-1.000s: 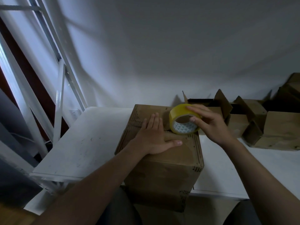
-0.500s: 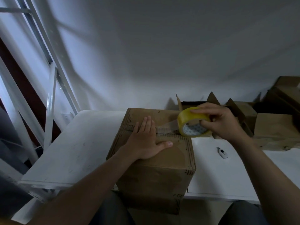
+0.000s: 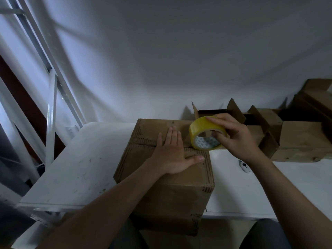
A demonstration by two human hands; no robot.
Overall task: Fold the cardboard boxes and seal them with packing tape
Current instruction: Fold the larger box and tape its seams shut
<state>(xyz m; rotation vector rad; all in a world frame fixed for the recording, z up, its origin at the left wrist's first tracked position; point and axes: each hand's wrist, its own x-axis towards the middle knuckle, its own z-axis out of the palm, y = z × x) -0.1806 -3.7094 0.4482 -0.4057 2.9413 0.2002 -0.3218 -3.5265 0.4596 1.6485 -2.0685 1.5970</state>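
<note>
Now left hand (image 3: 172, 155) flat, pressing box (image 3: 161, 191); right hand (image 3: 235, 139) grips tape roll (image 3: 203, 129).

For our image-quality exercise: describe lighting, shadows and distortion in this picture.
Head view: dim bluish light from the left; closed box and tape roll legible; open boxes at right partly in shadow; wide-angle lens bows the white frame.
</note>
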